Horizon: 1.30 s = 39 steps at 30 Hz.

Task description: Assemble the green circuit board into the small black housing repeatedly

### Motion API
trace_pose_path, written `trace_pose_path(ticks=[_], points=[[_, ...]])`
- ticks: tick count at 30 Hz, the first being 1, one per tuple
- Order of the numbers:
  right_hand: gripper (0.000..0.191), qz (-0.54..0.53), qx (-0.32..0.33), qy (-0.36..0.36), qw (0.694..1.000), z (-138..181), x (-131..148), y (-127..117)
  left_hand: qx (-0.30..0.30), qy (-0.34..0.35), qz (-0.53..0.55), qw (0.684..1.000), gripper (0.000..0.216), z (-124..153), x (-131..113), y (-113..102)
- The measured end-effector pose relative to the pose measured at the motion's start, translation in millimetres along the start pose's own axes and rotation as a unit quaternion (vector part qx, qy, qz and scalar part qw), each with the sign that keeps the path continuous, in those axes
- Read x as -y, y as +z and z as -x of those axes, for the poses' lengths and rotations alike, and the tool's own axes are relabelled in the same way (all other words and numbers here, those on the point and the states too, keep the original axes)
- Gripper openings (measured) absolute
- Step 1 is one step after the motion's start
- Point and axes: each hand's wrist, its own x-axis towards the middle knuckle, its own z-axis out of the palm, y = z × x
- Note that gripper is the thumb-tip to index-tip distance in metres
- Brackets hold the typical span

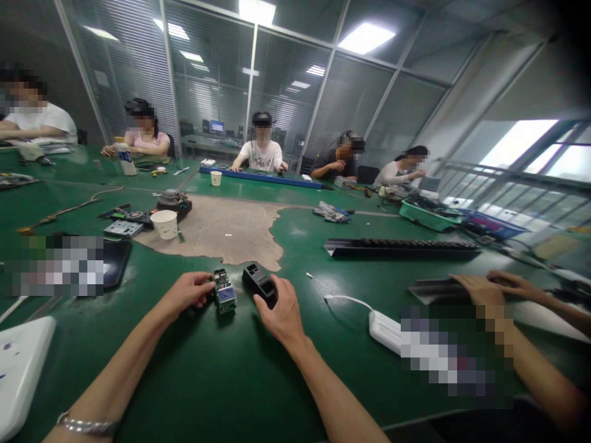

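Observation:
My left hand (pixel 187 292) pinches a small green circuit module with a pale blue screen (pixel 225 294), which rests on the green table (pixel 221 369). My right hand (pixel 281 312) grips a black plastic housing (pixel 258 280) just to the right of the module. The two parts sit a little apart, in front of a worn bare patch (pixel 221 231) in the table cover.
A paper cup (pixel 165 224) and electronic parts lie at the left. A long black tray (pixel 401 248) lies at the right. A white power strip (pixel 385 329) with its cable sits near a neighbour's hands (pixel 482 289). Several people sit along the far side.

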Motion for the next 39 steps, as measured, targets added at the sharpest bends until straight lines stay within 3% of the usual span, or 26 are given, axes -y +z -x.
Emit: trace_pose_path(ticks=[10, 18, 26, 32, 39], points=[[0.048, -0.034, 0.037, 0.03, 0.998, -2, 3, -8, 0.002, -0.009, 0.054, 0.998, 0.047, -1, -1, 3], [0.045, -0.226, 0.056, 0.096, 0.968, -13, 35, -2, 0.019, -0.007, 0.087, 0.996, 0.039, 2, -5, 5], [0.025, -0.045, 0.1, -0.008, 0.994, -23, 87, -11, 0.015, -0.006, 0.121, 0.993, 0.036, 2, -4, 2], [0.031, 0.084, 0.124, -0.018, 0.989, -15, 109, -1, 0.016, 0.002, 0.13, 0.991, 0.041, 1, 2, -1], [0.039, 0.114, 0.141, -0.022, 0.983, -14, 117, -4, -0.002, -0.001, 0.146, 0.989, 0.042, 5, -3, 1]])
